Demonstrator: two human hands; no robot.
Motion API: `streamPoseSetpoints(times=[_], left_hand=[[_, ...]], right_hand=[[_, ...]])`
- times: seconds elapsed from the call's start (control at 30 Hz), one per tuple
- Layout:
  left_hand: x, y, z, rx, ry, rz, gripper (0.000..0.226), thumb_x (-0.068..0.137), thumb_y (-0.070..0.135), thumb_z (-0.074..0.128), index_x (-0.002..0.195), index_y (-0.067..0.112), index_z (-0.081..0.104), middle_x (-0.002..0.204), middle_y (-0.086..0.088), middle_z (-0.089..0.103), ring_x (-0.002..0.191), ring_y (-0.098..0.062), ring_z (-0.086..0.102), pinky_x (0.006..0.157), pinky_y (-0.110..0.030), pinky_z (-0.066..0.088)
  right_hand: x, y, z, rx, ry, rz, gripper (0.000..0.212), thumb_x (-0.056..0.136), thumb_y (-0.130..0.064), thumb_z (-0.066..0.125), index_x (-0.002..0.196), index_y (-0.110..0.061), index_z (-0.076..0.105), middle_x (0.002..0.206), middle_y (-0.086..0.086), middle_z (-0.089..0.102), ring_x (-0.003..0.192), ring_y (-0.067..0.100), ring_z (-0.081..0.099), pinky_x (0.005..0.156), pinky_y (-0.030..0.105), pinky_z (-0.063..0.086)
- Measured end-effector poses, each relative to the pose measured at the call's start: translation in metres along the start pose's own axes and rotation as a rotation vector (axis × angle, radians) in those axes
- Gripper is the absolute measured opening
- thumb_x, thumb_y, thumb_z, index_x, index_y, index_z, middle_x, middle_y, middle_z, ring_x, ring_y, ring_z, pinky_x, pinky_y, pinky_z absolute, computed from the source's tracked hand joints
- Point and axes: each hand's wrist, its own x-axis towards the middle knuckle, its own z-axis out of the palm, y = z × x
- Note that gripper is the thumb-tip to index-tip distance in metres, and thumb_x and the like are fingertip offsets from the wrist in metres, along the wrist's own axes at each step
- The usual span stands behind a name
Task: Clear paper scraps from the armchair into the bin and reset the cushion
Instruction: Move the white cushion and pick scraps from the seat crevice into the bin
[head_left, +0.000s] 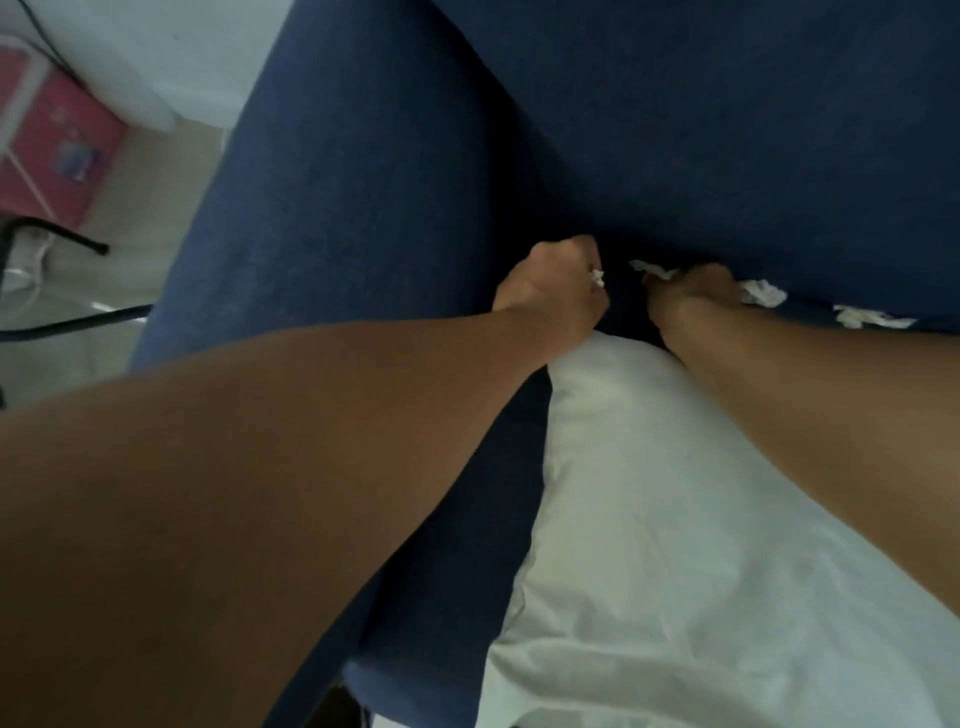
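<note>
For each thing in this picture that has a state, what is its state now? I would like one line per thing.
left hand: closed, a paper scrap showing between its fingers
right hand: fingers on a paper scrap at the seat crease
loose paper scraps: lying along the crease, not yet picked up
cushion: white, lying on the seat under the forearms
armchair: blue, scraps on it
</note>
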Motion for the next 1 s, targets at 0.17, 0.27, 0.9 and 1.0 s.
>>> streamPoseSetpoints(times=[0.17, 0.27, 0.9, 1.0], left_hand=[[-0.01, -0.01, 0.001, -0.102, 0.017, -0.038, 0.013, 0.091, 0.02, 0.066, 0.104, 0.02, 0.067, 0.095, 0.002, 0.067, 0.082, -0.017, 0.065, 0.068, -0.035, 0.06], [-0.019, -0.016, 0.001, -0.182, 0.051, -0.086, 0.011, 0.09, 0.019, 0.066, 0.101, 0.021, 0.069, 0.093, 0.003, 0.068, 0.082, -0.016, 0.066, 0.071, -0.038, 0.062], [-0.169, -0.016, -0.006, -0.166, 0.106, -0.386, 0.013, 0.093, 0.032, 0.06, 0.105, 0.032, 0.064, 0.089, 0.008, 0.067, 0.076, -0.017, 0.066, 0.068, -0.04, 0.061], [-0.218, -0.026, -0.002, -0.077, 0.126, -0.458, 0.016, 0.094, 0.037, 0.054, 0.108, 0.034, 0.061, 0.09, 0.01, 0.066, 0.077, -0.016, 0.064, 0.065, -0.034, 0.055]], right_hand=[[-0.01, -0.002, -0.01, -0.122, -0.009, -0.002, 0.038, 0.109, -0.015, 0.047, 0.142, 0.003, 0.052, 0.149, 0.018, 0.051, 0.135, 0.032, 0.047, 0.095, 0.027, 0.034], [-0.024, 0.001, -0.029, -0.13, 0.044, -0.045, 0.031, 0.104, -0.027, 0.057, 0.126, -0.006, 0.066, 0.13, 0.013, 0.065, 0.116, 0.031, 0.061, 0.079, 0.028, 0.04], [-0.198, 0.056, -0.072, -0.499, -0.03, -0.831, 0.015, 0.097, -0.039, 0.057, 0.096, -0.029, 0.068, 0.098, -0.008, 0.063, 0.088, 0.022, 0.062, 0.069, 0.034, 0.048], [-0.224, 0.065, -0.053, -0.571, -0.076, -0.946, 0.016, 0.098, -0.039, 0.054, 0.095, -0.029, 0.066, 0.096, -0.008, 0.063, 0.086, 0.023, 0.063, 0.069, 0.034, 0.042]])
